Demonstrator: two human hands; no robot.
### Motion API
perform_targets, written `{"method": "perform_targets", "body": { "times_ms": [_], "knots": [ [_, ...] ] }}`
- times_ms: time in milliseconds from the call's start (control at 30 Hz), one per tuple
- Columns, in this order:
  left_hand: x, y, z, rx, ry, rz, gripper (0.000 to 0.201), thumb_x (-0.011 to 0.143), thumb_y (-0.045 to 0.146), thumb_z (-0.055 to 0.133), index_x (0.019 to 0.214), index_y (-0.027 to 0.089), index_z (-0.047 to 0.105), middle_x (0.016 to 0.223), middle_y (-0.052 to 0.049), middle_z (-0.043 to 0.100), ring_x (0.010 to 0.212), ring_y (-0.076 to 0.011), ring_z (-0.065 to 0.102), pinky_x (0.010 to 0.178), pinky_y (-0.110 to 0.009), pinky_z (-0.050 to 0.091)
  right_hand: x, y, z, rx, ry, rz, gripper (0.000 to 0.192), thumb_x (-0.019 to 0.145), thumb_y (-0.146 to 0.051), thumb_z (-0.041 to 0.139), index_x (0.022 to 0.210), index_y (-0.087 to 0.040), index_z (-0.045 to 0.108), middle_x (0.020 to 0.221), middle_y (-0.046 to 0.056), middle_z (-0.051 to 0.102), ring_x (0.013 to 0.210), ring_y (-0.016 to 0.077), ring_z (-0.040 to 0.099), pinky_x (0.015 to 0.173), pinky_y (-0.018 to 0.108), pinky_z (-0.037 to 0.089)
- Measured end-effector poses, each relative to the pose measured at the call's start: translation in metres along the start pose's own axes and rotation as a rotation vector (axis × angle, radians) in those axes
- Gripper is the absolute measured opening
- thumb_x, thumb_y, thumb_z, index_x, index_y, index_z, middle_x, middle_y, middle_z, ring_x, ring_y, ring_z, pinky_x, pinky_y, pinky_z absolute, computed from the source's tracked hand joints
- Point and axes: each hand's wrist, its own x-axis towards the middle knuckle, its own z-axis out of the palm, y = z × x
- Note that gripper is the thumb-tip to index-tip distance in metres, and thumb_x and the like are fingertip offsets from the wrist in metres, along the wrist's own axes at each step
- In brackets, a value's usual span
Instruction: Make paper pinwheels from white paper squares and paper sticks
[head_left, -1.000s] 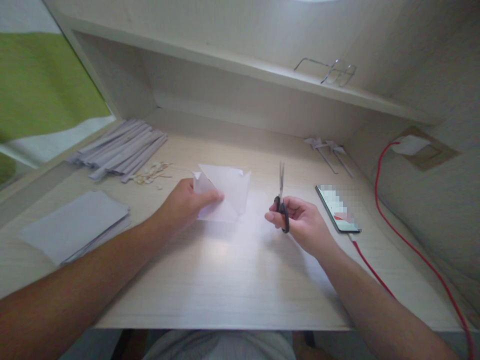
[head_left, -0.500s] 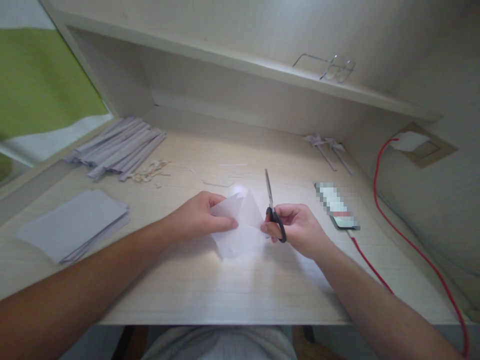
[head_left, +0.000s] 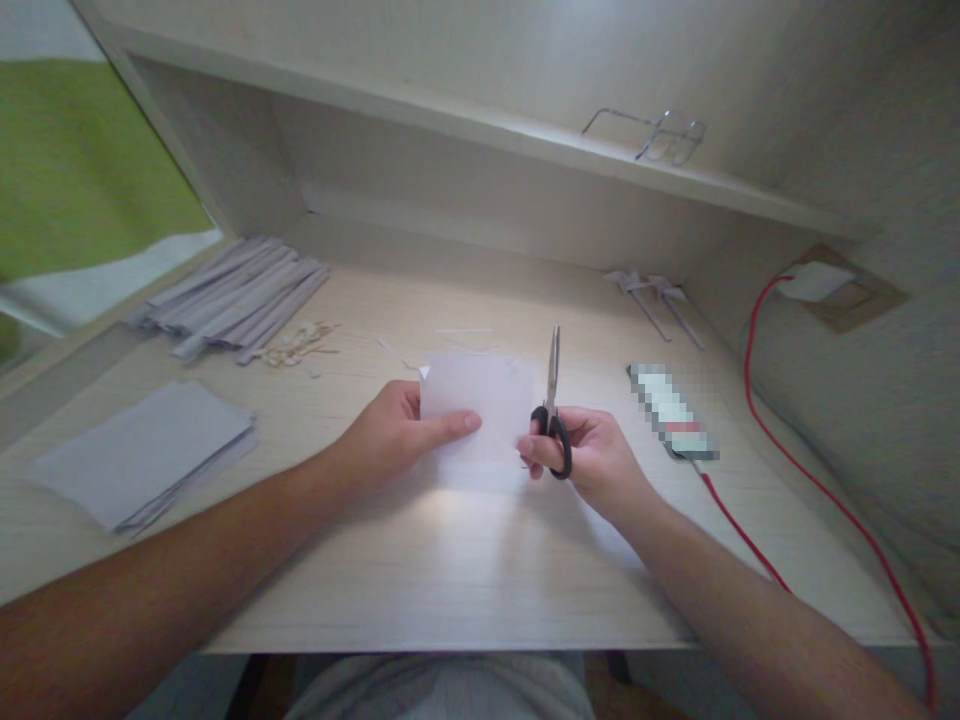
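A squarish sheet of white paper (head_left: 480, 385) is held above the desk, its face toward me. My left hand (head_left: 409, 430) grips its left side, thumb on the front and the other fingers behind. On the right, my right hand (head_left: 585, 450) has black-handled scissors (head_left: 553, 390) hooked in its fingers, with the blades pointing away from me and nearly closed. That hand's thumb and fingertips also reach the paper's right edge; whether they pinch it is hard to make out. Thin paper strips (head_left: 463, 331) lie on the desk just beyond the sheet.
Rolled paper sticks (head_left: 240, 295) are piled at the back left, near small tan scraps (head_left: 296, 345). A stack of paper (head_left: 150, 450) lies at left. Paper pinwheels (head_left: 645, 295) rest back right. A phone (head_left: 671, 412) with a red cable (head_left: 810, 440) lies right; glasses (head_left: 667, 135) sit on the shelf.
The paper, earlier folded and angled with a raised point, now shows a flat, squarish face and has come up slightly. The scissors have turned more upright in my right hand.
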Motion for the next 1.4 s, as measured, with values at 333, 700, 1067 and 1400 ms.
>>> {"method": "perform_targets", "body": {
  "times_ms": [333,700,1067,1400],
  "knots": [
    [0.001,0.006,0.0,0.007,0.168,-0.013,0.022,0.074,0.032,0.082,0.083,0.013,0.077,0.079,-0.007,0.077,0.07,-0.0215,0.071,0.064,-0.028,0.054,-0.002,-0.003,0.003,-0.102,-0.056,0.091,0.022,0.071,-0.032,0.085,0.072,-0.015,0.07,0.064,0.001,0.067,0.057,0.0108,0.056,0.055,0.023,0.044],
    [0.005,0.025,-0.009,-0.271,0.401,0.224,0.016,0.072,0.023,0.078,0.087,0.02,0.075,0.084,-0.002,0.078,0.071,-0.0196,0.071,0.064,-0.026,0.055,-0.006,-0.014,-0.006,-0.444,-0.255,0.147,0.033,0.079,-0.048,0.08,0.072,-0.016,0.075,0.062,-0.001,0.055,0.059,0.0111,0.044,0.053,0.025,0.032],
    [0.003,0.023,-0.006,-0.202,0.397,0.203,0.02,0.072,0.027,0.079,0.09,0.021,0.074,0.093,-0.003,0.078,0.088,-0.0249,0.072,0.074,-0.029,0.056,-0.006,-0.013,-0.005,-0.498,-0.235,0.165,0.038,0.076,-0.051,0.082,0.069,-0.015,0.073,0.058,-0.003,0.051,0.056,0.01,0.04,0.051,0.025,0.028],
    [0.003,0.022,-0.007,-0.199,0.412,0.2,0.02,0.072,0.028,0.079,0.09,0.021,0.073,0.094,-0.003,0.078,0.088,-0.0254,0.072,0.076,-0.031,0.057,-0.007,-0.014,-0.005,-0.514,-0.224,0.152,0.038,0.076,-0.051,0.082,0.068,-0.015,0.072,0.058,-0.002,0.051,0.057,0.0105,0.041,0.051,0.026,0.029]
  ]
}}
